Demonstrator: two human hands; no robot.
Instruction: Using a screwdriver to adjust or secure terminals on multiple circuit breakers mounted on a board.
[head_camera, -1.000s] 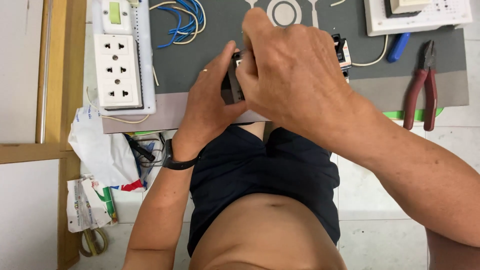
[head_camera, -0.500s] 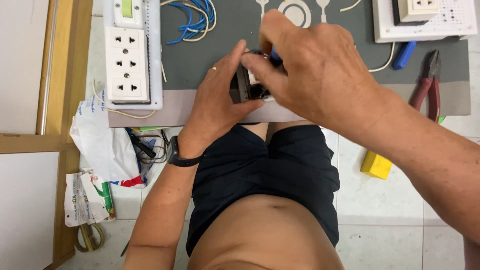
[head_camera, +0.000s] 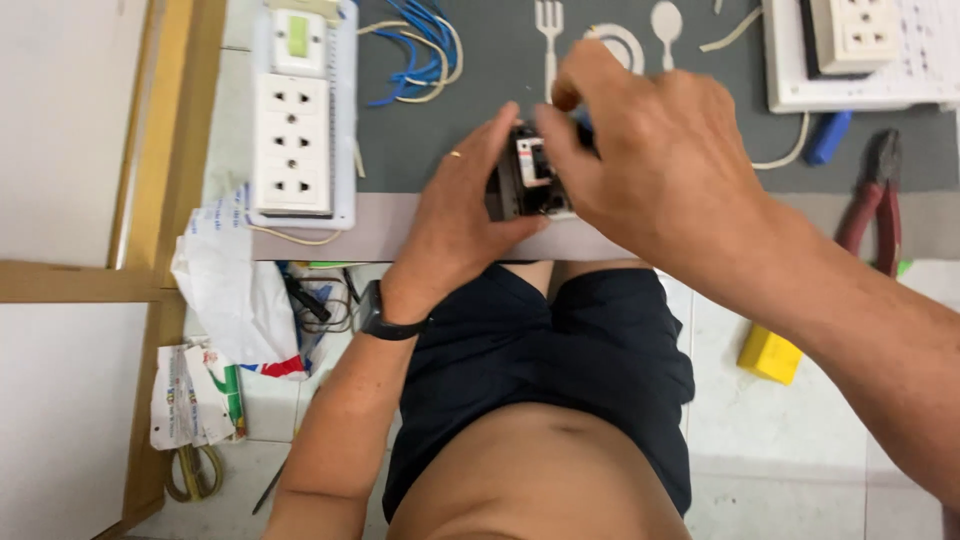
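**Small breaker gripped by both hands at mat edge**

A small boxy electrical component (head_camera: 530, 180) (black plastic body, white face, looks like a breaker) is held over the near edge of the dark grey mat (head_camera: 440, 130), above the pale strip of the board. It is clamped from the left by the left hand (head_camera: 455, 215), fingers curled around its side, thumb under; a thin ring is seen on one finger and a black band on the wrist. The right hand (head_camera: 650, 170) is arched over the top, fingertips pinched together on the component's upper right part; what is pinched there is hidden by the fingers.

Counted around it: one white plastic socket panel (head_camera: 298, 115) with a green switch and two socket outlets, at the left; one second white socket unit (head_camera: 865, 35) top right on a white sheet; one bundle of loose blue wires (head_camera: 420, 50); one pair of red-handled pliers (head_camera: 875, 200) at the right; one blue-handled tool (head_camera: 828, 138), mostly hidden; one yellow block (head_camera: 770, 352) on the tiled floor; one crumpled white plastic bag (head_camera: 230, 290); one pair of scissors (head_camera: 190, 475), bottom left. White fork, plate and spoon outlines are printed on the mat.
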